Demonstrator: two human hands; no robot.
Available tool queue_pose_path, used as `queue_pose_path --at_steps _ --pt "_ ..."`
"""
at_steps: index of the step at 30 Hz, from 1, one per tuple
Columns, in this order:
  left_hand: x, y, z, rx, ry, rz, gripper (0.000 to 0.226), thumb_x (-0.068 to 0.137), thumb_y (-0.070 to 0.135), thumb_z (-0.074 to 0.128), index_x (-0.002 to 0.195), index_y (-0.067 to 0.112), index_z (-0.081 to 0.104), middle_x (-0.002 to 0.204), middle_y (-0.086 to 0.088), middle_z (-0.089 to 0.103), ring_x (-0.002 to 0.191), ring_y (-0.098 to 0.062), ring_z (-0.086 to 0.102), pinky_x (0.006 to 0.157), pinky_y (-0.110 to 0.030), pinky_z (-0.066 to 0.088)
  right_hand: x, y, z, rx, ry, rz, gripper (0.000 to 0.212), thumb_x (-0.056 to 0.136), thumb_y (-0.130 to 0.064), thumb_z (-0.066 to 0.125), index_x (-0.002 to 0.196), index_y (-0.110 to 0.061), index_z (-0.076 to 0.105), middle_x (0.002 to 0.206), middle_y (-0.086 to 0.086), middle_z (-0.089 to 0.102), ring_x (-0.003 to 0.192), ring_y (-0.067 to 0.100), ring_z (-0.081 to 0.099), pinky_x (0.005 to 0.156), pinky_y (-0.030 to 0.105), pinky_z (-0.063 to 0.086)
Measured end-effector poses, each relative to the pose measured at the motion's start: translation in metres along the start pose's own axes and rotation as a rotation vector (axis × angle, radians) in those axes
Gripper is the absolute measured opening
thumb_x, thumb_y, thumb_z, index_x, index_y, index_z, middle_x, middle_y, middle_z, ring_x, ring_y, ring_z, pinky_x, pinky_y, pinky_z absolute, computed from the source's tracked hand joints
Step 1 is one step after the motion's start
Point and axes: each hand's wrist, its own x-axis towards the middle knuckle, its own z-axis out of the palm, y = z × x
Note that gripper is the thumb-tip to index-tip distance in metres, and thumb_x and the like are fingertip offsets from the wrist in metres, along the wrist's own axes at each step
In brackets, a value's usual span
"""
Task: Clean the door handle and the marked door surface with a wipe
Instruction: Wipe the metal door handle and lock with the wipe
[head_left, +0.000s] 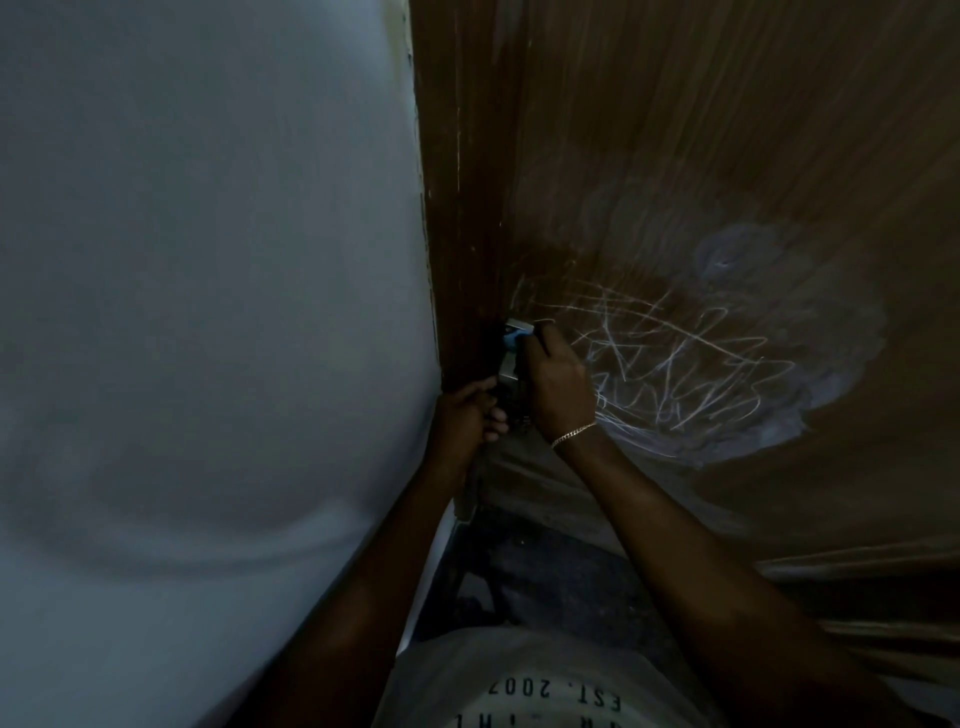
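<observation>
Pressing wipe (515, 335) on door handle (506, 368).
Curling right hand (558, 384) fingers round wipe; gripping door handle below with left hand (465, 415) fingers.

Both bare arms are stretched forward, hands brought close together. The left hand (467, 413) is held lower, fingers curled, their hold not made out. The right hand (558, 382) is set just above, back turned to the camera, a wipe (514, 338) gripped at the fingertips.

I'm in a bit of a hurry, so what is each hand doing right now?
Left hand: curled around the door handle, as far as the dim picture shows.
Right hand: grips the blue wipe.
</observation>
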Motion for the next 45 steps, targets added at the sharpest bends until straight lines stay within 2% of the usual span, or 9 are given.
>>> queue_pose_path --at_steps 6,10,14,18,23,27,33,38,45 --pt "0.001 -0.002 -0.002 0.022 -0.006 0.004 0.030 0.098 0.008 0.048 0.122 0.016 0.064 0.065 -0.002 0.067 0.054 -0.012 0.062 0.047 -0.019 0.049 -0.007 -0.006 0.001 -0.212 -0.069 -0.004 0.019 0.089 -0.016 0.062 0.105 -0.011 0.070 0.109 0.008 0.066 0.089 0.029 0.059 0.074 0.041 0.046" --pt "0.003 -0.003 -0.003 -0.025 -0.028 0.012 0.026 0.098 0.006 0.049 0.118 0.014 0.063 0.059 0.001 0.068 0.047 -0.009 0.063 0.045 -0.018 0.050 0.001 -0.001 0.000 -0.239 0.034 -0.023 0.018 0.089 -0.017 0.062 0.105 -0.013 0.069 0.107 0.005 0.065 0.090 0.029 0.056 0.075 0.041 0.041" --pt "0.004 -0.002 -0.003 -0.012 -0.011 0.009 0.027 0.098 0.009 0.049 0.121 0.012 0.063 0.064 -0.002 0.067 0.049 -0.009 0.063 0.046 -0.018 0.050 -0.004 -0.006 0.004 -0.280 -0.052 -0.081 0.021 0.090 -0.018 0.060 0.107 -0.013 0.071 0.113 0.006 0.065 0.097 0.032 0.058 0.078 0.045 0.042" --pt "0.005 -0.002 -0.004 -0.022 -0.019 0.005 0.029 0.098 0.007 0.048 0.124 0.009 0.061 0.065 -0.003 0.067 0.047 -0.007 0.063 0.045 -0.017 0.050 0.000 0.004 -0.003 -0.289 0.078 -0.052 0.020 0.086 -0.017 0.067 0.106 -0.014 0.070 0.107 0.005 0.064 0.089 0.030 0.054 0.078 0.044 0.039" --pt "0.007 -0.001 -0.003 -0.021 -0.010 -0.014 0.031 0.098 0.007 0.048 0.126 0.007 0.060 0.071 -0.008 0.064 0.055 -0.015 0.061 0.046 -0.019 0.049 -0.003 -0.007 0.000 -0.274 -0.054 -0.090 0.024 0.089 -0.018 0.060 0.111 -0.014 0.069 0.117 0.006 0.065 0.099 0.031 0.058 0.080 0.046 0.042" --pt "0.006 -0.001 -0.002 -0.012 -0.006 -0.009 0.031 0.099 0.008 0.046 0.127 0.008 0.059 0.071 -0.006 0.063 0.058 -0.015 0.059 0.048 -0.018 0.048 -0.004 0.008 -0.007 -0.259 0.062 -0.010 0.022 0.087 -0.016 0.063 0.108 -0.015 0.068 0.109 0.005 0.065 0.086 0.029 0.056 0.074 0.040 0.041" --pt "0.007 0.000 0.000 -0.020 -0.008 -0.017 0.030 0.098 0.007 0.047 0.126 0.007 0.060 0.068 -0.005 0.064 0.054 -0.014 0.060 0.048 -0.019 0.048 -0.006 -0.002 0.003 -0.168 -0.152 -0.038 0.026 0.089 -0.009 0.061 0.114 -0.008 0.068 0.116 0.011 0.064 0.090 0.029 0.064 0.060 0.038 0.054" --pt "0.006 -0.003 -0.001 -0.035 -0.009 -0.004 0.028 0.098 0.008 0.048 0.123 0.010 0.062 0.067 -0.004 0.065 0.049 -0.009 0.062 0.048 -0.018 0.050 0.000 0.005 -0.005 -0.153 -0.057 -0.005 0.024 0.086 -0.013 0.067 0.110 -0.011 0.066 0.110 0.009 0.063 0.083 0.026 0.063 0.052 0.031 0.050" --pt "0.008 0.000 -0.002 0.000 -0.020 -0.011 0.029 0.099 0.011 0.049 0.124 0.010 0.062 0.071 -0.005 0.065 0.055 -0.012 0.062 0.049 -0.018 0.050 -0.004 -0.002 -0.006 -0.155 -0.091 0.017 0.025 0.089 -0.015 0.067 0.113 -0.012 0.068 0.112 0.007 0.066 0.076 0.023 0.066 0.049 0.030 0.050"
